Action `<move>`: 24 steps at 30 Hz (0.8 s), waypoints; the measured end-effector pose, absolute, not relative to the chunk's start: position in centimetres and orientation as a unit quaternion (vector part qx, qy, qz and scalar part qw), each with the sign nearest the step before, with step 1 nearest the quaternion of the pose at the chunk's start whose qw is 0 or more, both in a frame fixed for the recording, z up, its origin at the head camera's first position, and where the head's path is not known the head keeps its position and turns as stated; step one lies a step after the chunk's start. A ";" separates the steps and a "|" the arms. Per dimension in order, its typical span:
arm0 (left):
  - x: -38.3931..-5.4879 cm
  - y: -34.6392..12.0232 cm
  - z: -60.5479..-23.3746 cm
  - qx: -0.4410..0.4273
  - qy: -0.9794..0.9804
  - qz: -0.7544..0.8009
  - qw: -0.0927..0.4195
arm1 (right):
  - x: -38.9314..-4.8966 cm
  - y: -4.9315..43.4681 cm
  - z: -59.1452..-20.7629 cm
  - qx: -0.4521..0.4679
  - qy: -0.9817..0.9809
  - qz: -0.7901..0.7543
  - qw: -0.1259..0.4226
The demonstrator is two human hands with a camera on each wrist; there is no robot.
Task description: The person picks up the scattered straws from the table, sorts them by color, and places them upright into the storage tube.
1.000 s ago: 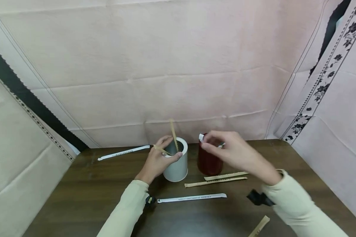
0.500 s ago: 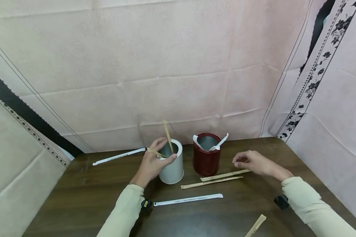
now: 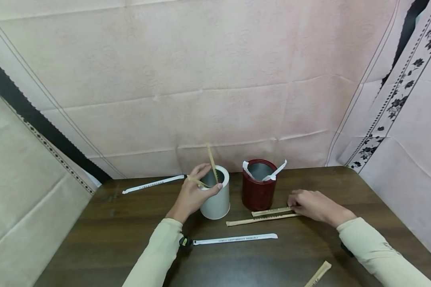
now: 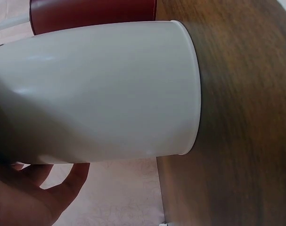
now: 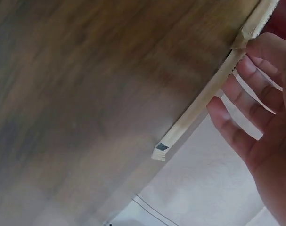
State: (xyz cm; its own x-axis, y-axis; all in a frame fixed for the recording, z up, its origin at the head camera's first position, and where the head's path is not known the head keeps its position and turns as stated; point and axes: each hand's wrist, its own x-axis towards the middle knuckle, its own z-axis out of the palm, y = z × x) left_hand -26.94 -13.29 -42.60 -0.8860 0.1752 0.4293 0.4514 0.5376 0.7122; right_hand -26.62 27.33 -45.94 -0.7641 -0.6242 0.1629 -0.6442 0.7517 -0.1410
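In the head view my left hand [image 3: 194, 193] grips the rim of a pale grey canister [image 3: 217, 203], thumb at the near side and fingers at the far left. One tan paper-wrapped stick [image 3: 212, 163] stands up out of it; another [image 3: 198, 181] leans out over the hand. My right hand [image 3: 314, 205] reaches down to two tan paper-wrapped sticks lying on the table. Its thumb and fingers close about the farther stick [image 3: 269, 211], beside the end of the nearer one [image 3: 258, 220]. In the right wrist view the fingers [image 5: 234, 94] lie along the stick's edge.
A dark red canister [image 3: 258, 195] holds two white paper-wrapped sticks. More white sticks lie on the brown table, at the back left [image 3: 152, 184] and in front [image 3: 235, 239]. Another tan stick [image 3: 317, 274] lies front right. Pale cloth [image 3: 219, 79] hangs behind the table.
My right hand has left the red canister, where white sticks now show, and moved right and down to the tan sticks. The left hand stays on the grey canister.
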 end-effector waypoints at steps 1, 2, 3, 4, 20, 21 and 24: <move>-27.0 -13.2 -42.6 -0.182 -0.863 -0.445 0.155 | -26.5 27.4 -45.9 0.345 -0.932 0.088 0.066; -27.0 -13.2 -42.6 -0.184 -0.863 -0.444 0.155 | -26.3 27.5 -45.7 0.349 -0.930 0.084 0.078; -27.0 -13.2 -42.6 -0.185 -0.863 -0.444 0.155 | -26.1 27.5 -45.6 0.350 -0.929 0.080 0.089; -27.1 -13.2 -42.6 -0.186 -0.863 -0.444 0.155 | -25.9 27.5 -45.3 0.350 -0.928 0.078 0.102; -26.8 -13.1 -42.5 -0.184 -0.863 -0.446 0.149 | -18.9 19.8 -34.9 0.433 -0.804 0.324 0.247; -26.8 -13.1 -42.6 -0.183 -0.863 -0.446 0.149 | -18.8 18.9 -34.1 0.438 -0.794 0.339 0.251; -26.9 -13.2 -42.7 -0.178 -0.864 -0.446 0.150 | -19.2 16.0 -31.7 0.436 -0.785 0.363 0.249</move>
